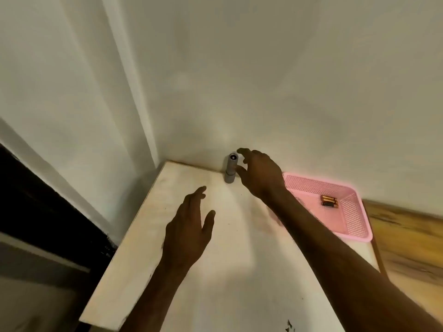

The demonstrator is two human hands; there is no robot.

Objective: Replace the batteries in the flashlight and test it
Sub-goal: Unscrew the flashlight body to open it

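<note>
Right hand (260, 174) extended, fingers spread and curled, grip released just beside upright flashlight (230, 168) at surface (230, 259) back edge; left hand (189, 232) open, flat, hovering, empty

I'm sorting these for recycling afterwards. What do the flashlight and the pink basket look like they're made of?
The flashlight looks like metal, probably aluminium: an even matte grey barrel with a machined-looking step near its base, though grey plastic can't be ruled out. The pink basket looks like moulded plastic: uniform pastel colour, thin walls and a regular grid of small holes.
</note>
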